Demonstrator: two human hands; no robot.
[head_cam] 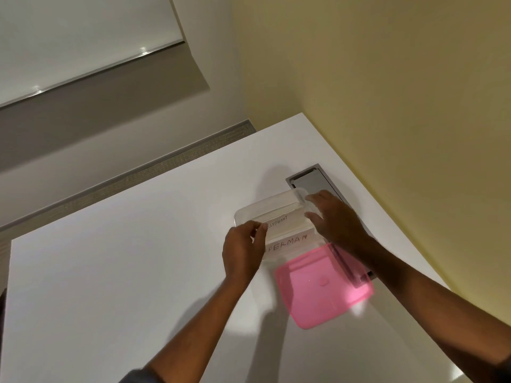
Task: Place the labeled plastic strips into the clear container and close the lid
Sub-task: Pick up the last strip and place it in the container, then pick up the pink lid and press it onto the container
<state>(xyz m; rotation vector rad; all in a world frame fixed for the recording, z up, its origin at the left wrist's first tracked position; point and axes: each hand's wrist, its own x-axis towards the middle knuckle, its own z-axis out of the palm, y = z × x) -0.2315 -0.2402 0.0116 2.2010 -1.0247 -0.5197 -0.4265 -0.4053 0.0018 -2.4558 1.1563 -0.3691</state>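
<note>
A clear container [250,210] stands open on the white table [124,258]. Over it lies a white plastic strip labeled "ELEPHANT" [284,221]. My left hand [243,251] pinches its left end and my right hand [336,219] grips its right end. A second strip reading "PERMAN" [290,241] lies just nearer, its left end hidden behind my left hand. Whether the strips rest inside the container or above its rim I cannot tell. The pink translucent lid [320,286] lies flat on the table in front of the container, beneath my right forearm.
A grey metal cable hatch [312,181] is set in the table behind the container, close to the yellow wall [387,92]. The table's far edge runs diagonally past a grey ledge [138,172]. A window blind [83,37] hangs at the upper left.
</note>
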